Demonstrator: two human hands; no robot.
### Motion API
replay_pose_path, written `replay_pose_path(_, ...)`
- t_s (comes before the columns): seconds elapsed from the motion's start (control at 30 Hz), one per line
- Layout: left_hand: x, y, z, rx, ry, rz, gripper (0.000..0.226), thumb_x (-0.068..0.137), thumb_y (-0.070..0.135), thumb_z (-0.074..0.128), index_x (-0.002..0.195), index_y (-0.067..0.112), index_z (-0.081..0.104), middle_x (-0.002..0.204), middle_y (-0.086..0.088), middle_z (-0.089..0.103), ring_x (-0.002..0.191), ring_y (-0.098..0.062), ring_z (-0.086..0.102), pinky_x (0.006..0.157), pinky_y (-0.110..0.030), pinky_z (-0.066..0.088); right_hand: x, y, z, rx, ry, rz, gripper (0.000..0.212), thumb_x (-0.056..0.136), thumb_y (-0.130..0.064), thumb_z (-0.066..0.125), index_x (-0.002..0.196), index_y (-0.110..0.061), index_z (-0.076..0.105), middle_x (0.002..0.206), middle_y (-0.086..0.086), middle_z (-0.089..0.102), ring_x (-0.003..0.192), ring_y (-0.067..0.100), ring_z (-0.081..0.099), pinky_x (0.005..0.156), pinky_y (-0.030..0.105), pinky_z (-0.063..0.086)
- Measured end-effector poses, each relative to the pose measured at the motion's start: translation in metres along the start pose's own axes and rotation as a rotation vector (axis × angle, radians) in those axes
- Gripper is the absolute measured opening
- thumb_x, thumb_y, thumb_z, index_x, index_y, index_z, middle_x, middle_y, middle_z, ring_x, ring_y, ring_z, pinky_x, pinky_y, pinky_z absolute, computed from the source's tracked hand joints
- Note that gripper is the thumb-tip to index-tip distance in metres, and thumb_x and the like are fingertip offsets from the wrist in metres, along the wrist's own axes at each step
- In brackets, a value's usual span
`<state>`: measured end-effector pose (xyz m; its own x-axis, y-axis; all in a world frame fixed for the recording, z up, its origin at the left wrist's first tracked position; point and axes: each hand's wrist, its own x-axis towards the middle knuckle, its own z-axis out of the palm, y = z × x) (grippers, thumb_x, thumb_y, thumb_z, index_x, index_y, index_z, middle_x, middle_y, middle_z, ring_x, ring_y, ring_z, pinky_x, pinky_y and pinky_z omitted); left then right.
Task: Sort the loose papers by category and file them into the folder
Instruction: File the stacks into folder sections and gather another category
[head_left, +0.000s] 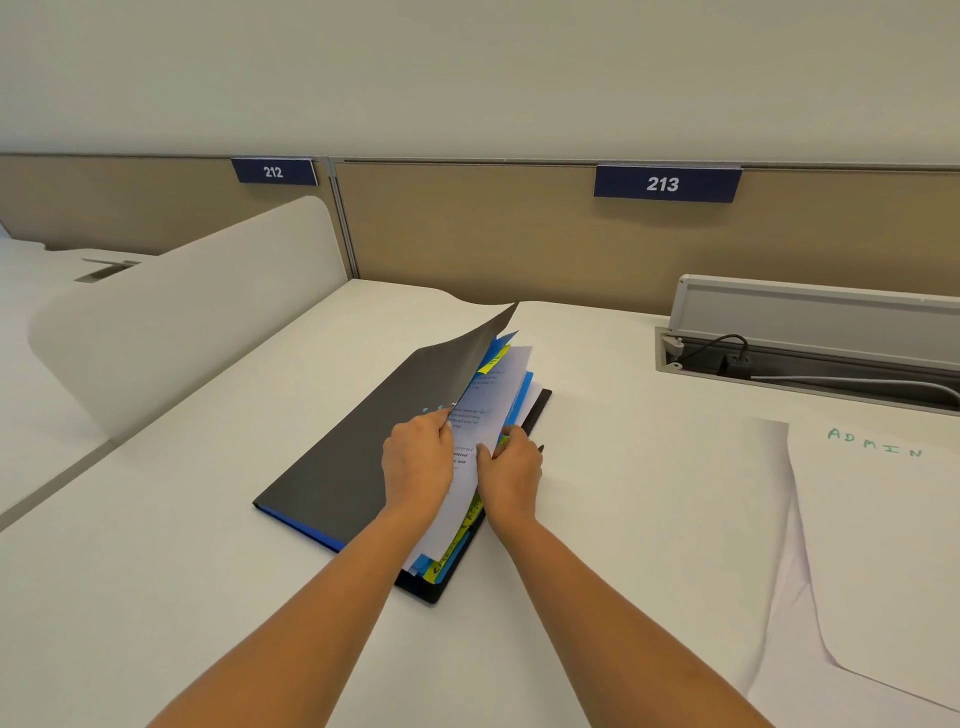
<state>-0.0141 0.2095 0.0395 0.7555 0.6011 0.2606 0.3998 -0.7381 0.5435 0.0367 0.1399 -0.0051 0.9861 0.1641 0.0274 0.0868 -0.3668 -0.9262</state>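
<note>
A matte black plastic folder (332, 467) with a blue inner edge lies flat at the centre of the smooth white desk (182, 545), its spine to the left. Its thin, flexible cover (415, 384) is lifted and bowed, with the far corner standing highest.

The left hand (418, 462) grips the cover's right edge with its fingers curled. The right hand (511, 473) pinches the near right edge of a white printed sheet (493, 400) between thumb and fingers; the sheet curves upward inside the folder. Blue dividers (522, 395) and yellow-green sticky tabs (493, 361) show between the pages — more tabs protrude at the near end.

To the right, well apart, lies a loose white paper (883, 545) hand-lettered "ADMIN" in green. Beyond it, a grey metal cable tray (810, 364) stands open. A beige fabric partition (493, 234) closes off the far side.
</note>
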Motion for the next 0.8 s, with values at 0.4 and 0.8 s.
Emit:
replay_pose_path(0.4,-0.003,-0.002,0.01,0.103,0.002,0.016,0.033,0.1,0.022,0.033,0.121,0.014,0.058,0.105,-0.01,0.068,0.082,-0.025,0.065,0.07,-0.034,0.054,0.002,0.012,-0.002,0.003,-0.045,0.058,0.02,0.09,-0.006,0.056,0.108,-0.002,0.063,0.104,0.013,0.066,0.097,0.023,0.063,0.085,0.03,0.053)
replay_pose_path(0.8,-0.021,-0.005,0.03,0.236,-0.063,0.01,0.031,0.098,0.026,0.039,0.125,0.024,0.054,0.114,-0.003,0.063,0.102,-0.02,0.059,0.076,-0.027,0.045,-0.008,0.021,-0.024,-0.252,0.046,-0.297,0.023,0.096,-0.005,0.04,0.106,-0.001,0.061,0.108,0.012,0.058,0.086,0.013,0.049,0.068,0.006,0.034)
